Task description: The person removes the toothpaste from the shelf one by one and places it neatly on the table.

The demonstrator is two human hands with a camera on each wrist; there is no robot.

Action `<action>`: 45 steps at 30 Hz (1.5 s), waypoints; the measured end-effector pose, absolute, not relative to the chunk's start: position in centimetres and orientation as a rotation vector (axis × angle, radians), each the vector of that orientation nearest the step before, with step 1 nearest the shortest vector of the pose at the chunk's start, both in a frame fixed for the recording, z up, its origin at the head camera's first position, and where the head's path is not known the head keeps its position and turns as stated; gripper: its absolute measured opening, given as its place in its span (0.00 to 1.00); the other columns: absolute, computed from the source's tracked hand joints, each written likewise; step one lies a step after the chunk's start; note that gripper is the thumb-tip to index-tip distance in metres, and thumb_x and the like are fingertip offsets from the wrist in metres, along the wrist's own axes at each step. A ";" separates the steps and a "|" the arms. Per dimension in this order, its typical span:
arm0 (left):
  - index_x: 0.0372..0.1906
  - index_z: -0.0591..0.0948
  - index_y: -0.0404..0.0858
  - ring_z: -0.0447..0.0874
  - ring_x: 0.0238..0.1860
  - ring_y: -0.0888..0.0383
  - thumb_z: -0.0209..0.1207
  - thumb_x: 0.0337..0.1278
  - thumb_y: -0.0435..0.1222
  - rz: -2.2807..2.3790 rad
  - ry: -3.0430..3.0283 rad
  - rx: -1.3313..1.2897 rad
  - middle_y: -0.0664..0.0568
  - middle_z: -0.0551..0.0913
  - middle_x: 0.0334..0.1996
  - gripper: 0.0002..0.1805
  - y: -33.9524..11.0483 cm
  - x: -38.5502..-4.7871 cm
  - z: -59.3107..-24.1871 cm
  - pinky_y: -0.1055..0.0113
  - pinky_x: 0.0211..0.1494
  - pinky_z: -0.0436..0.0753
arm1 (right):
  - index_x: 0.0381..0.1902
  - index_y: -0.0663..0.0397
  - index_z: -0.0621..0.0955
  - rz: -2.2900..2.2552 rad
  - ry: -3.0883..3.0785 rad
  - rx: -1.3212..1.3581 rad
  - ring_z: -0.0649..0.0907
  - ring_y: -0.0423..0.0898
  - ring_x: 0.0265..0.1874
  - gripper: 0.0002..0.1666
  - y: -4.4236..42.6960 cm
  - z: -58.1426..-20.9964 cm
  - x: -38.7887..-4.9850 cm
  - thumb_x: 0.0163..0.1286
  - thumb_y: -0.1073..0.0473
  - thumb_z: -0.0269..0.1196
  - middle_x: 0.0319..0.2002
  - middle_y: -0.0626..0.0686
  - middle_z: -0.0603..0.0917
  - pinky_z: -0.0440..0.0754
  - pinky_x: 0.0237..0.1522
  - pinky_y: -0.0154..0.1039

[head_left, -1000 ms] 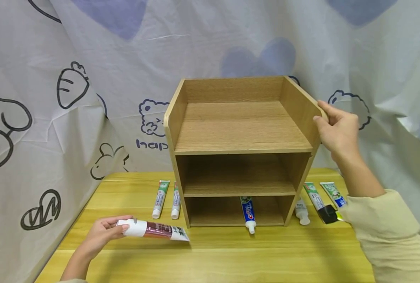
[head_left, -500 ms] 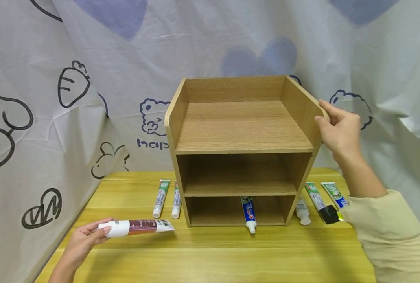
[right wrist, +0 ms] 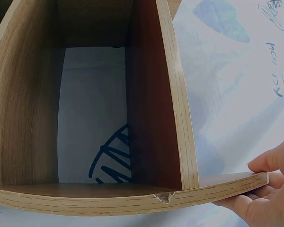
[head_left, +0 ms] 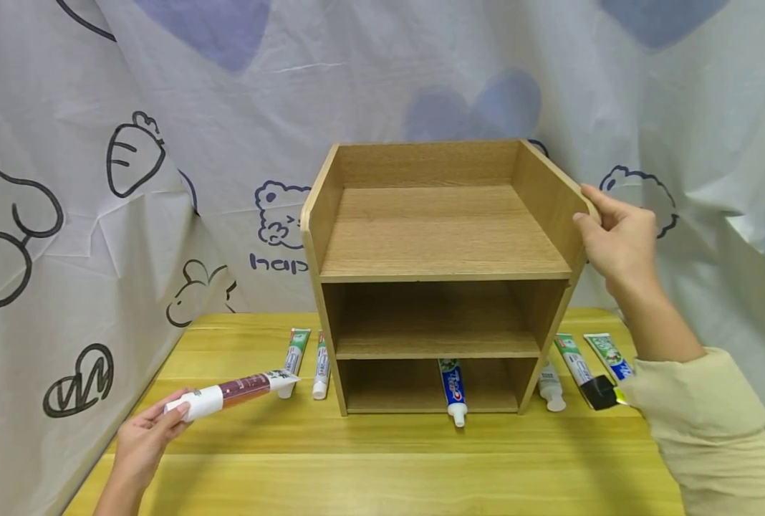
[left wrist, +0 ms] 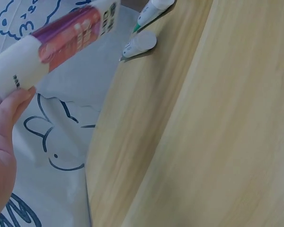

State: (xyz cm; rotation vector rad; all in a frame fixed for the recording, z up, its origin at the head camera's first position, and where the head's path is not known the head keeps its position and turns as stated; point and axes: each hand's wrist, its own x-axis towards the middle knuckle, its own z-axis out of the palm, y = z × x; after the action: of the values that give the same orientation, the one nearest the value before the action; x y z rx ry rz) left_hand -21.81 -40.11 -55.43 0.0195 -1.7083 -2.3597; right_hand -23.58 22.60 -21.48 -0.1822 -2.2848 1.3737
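Note:
My left hand holds a toothpaste tube by its white cap end, above the table's left front. The tube has a clear reddish-purple middle, and its flat end tilts up to the right. In the left wrist view the thumb presses the white part of the tube. My right hand grips the upper right side panel of a three-level wooden shelf. The right wrist view shows thumb and fingers pinching that panel's edge. A blue toothpaste tube lies at the bottom compartment, its cap sticking out in front.
Left of the shelf lie two green-and-white tubes. On its right lie a white tube, a green-and-white tube and a green-and-blue tube. A printed cloth hangs behind the wooden table.
My left hand has moved left, away from the shelf, with the reddish tube. The tube's flat end has swung upward. My right hand keeps its hold on the shelf panel.

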 end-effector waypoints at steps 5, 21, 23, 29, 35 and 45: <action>0.50 0.81 0.36 0.84 0.43 0.62 0.58 0.52 0.23 -2.337 -1.594 0.118 0.55 0.86 0.42 0.18 -39.6 -22.3 -55.4 0.69 0.45 0.81 | 0.67 0.52 0.64 1.379 -2.282 -0.185 0.72 0.51 0.60 0.27 22.7 -21.6 -23.6 0.69 0.62 0.49 0.64 0.60 0.67 0.73 0.58 0.40; 0.45 0.84 0.36 0.86 0.37 0.63 0.70 0.39 0.29 -2.214 -1.394 0.470 0.56 0.87 0.36 0.20 -38.8 -25.6 -55.9 0.71 0.40 0.82 | 0.67 0.51 0.64 1.391 -2.281 -0.187 0.71 0.52 0.61 0.28 22.7 -21.6 -23.5 0.69 0.62 0.49 0.64 0.59 0.66 0.73 0.59 0.42; 0.44 0.84 0.36 0.86 0.37 0.64 0.71 0.37 0.30 -2.201 -1.380 0.502 0.56 0.87 0.35 0.20 -38.7 -26.1 -56.1 0.72 0.39 0.83 | 0.67 0.50 0.64 1.394 -2.282 -0.191 0.71 0.51 0.61 0.28 22.7 -21.6 -23.6 0.69 0.62 0.49 0.65 0.58 0.67 0.73 0.59 0.42; 0.40 0.86 0.36 0.86 0.33 0.64 0.74 0.31 0.31 -2.181 -1.325 0.591 0.55 0.87 0.32 0.21 -38.2 -27.3 -56.2 0.72 0.35 0.83 | 0.67 0.50 0.65 1.396 -2.281 -0.190 0.72 0.52 0.61 0.28 22.7 -21.5 -23.6 0.69 0.63 0.49 0.64 0.58 0.68 0.73 0.58 0.41; 0.41 0.86 0.36 0.86 0.32 0.66 0.75 0.30 0.33 -2.110 -1.342 0.620 0.58 0.87 0.29 0.22 -37.5 -28.3 -56.1 0.73 0.34 0.83 | 0.67 0.50 0.65 1.394 -2.283 -0.188 0.72 0.52 0.60 0.28 22.6 -21.4 -23.6 0.69 0.63 0.49 0.64 0.58 0.68 0.74 0.58 0.42; 0.41 0.86 0.37 0.83 0.26 0.70 0.75 0.32 0.37 -1.909 -1.455 0.642 0.65 0.83 0.21 0.21 -35.9 -30.6 -56.4 0.77 0.29 0.83 | 0.67 0.50 0.64 1.392 -2.286 -0.181 0.72 0.52 0.61 0.28 22.6 -21.6 -23.4 0.69 0.62 0.49 0.65 0.59 0.67 0.73 0.58 0.42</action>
State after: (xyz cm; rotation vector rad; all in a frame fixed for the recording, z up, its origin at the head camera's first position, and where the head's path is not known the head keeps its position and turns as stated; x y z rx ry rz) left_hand -30.62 -35.91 -56.41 0.6423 -1.4546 -1.9087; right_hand -23.44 22.59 -21.60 -0.1806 -2.2857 1.3922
